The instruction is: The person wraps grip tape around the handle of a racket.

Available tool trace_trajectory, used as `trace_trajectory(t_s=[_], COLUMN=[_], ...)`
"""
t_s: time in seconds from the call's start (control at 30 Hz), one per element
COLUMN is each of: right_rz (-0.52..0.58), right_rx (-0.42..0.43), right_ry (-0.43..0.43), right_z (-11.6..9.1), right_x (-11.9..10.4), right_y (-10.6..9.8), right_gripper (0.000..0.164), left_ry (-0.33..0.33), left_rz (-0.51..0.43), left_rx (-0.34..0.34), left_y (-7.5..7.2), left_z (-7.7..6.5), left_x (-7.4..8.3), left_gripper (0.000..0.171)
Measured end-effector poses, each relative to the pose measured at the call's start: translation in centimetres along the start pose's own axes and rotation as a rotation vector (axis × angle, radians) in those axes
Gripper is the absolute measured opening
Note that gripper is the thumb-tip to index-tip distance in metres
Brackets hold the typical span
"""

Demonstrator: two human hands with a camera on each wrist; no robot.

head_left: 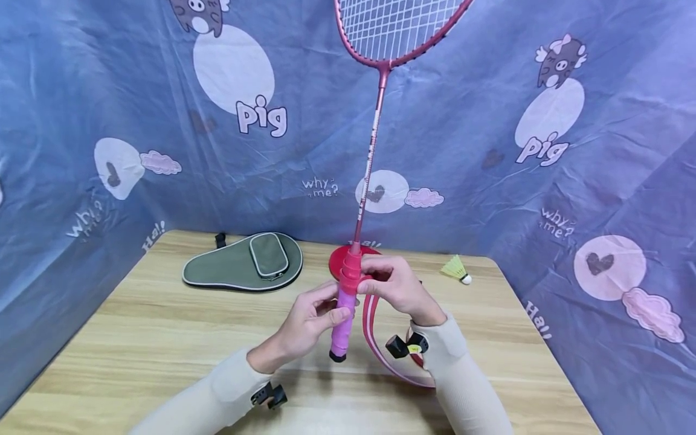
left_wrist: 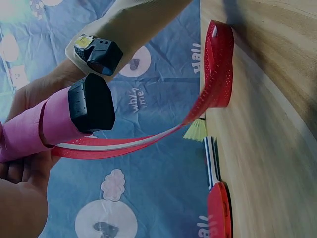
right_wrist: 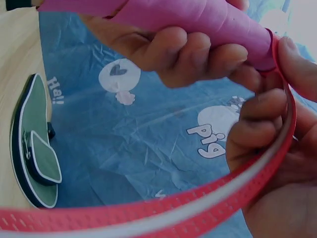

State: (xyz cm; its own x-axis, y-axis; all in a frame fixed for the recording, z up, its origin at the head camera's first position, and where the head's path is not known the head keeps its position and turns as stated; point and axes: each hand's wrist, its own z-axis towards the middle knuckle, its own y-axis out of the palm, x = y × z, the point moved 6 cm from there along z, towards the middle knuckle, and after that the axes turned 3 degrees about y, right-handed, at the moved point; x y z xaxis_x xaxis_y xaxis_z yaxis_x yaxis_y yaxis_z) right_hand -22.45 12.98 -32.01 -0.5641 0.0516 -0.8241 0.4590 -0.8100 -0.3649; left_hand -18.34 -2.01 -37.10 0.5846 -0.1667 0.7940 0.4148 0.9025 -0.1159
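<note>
Purple wrap point(head_left: 342, 337) covers the handle of a metallic-red badminton racket point(head_left: 370, 151), held up over the middle of the pale wooden table point(head_left: 212, 338); the top of its strung head is cut off. The left hand point(head_left: 307, 320) grips this wrap. Above it, the right hand point(head_left: 397, 283) pinches a perforated red strip with a white stripe point(right_wrist: 198, 201), whose far end is partly hidden behind the right forearm. At the table's back edge, the handle partly hides a red round-bladed paddle point(head_left: 336, 260). A grey-green padded case point(head_left: 228, 270) lies toward the back left corner, a yellow shuttlecock point(head_left: 455, 269) toward the back right.
</note>
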Motion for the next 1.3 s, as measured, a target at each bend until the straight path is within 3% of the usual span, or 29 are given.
trace_trajectory(t_s=[0.17,0.37,0.53,0.77,0.97,1.3], right_rz=[-0.010,-0.058,-0.108,-0.124,-0.136,-0.083], right_rx=[0.024,0.073,0.119,0.182,0.213,0.187], right_ry=[-0.030,-0.014,-0.027,-0.070,-0.045,-0.001], right_z=[0.1,0.3,0.4,0.7,0.7,0.6], right_x=[-0.2,0.1,0.4,0.3,0.5,0.8], right_y=[-0.2,-0.4,-0.5,-0.3,-0.1,-0.1], right_gripper=[0.029,0.023,0.024,0.022,0.019,0.025], left_ry=[-0.023,-0.073,-0.136,-0.179,-0.176,-0.107], left_rz=[0.064,0.247,0.296,0.327,0.355,0.334], left_rx=[0.015,0.119,0.220,0.279,0.315,0.297], left_y=[0.0,-0.6,-1.1,-1.4,-1.7,-1.7], left_z=[-0.1,0.0,0.2,0.2,0.1,0.0], left_x=[-0.1,-0.2,-0.4,-0.6,-0.5,-0.2], left_gripper=[0.033,0.033,0.036,0.041,0.034,0.027])
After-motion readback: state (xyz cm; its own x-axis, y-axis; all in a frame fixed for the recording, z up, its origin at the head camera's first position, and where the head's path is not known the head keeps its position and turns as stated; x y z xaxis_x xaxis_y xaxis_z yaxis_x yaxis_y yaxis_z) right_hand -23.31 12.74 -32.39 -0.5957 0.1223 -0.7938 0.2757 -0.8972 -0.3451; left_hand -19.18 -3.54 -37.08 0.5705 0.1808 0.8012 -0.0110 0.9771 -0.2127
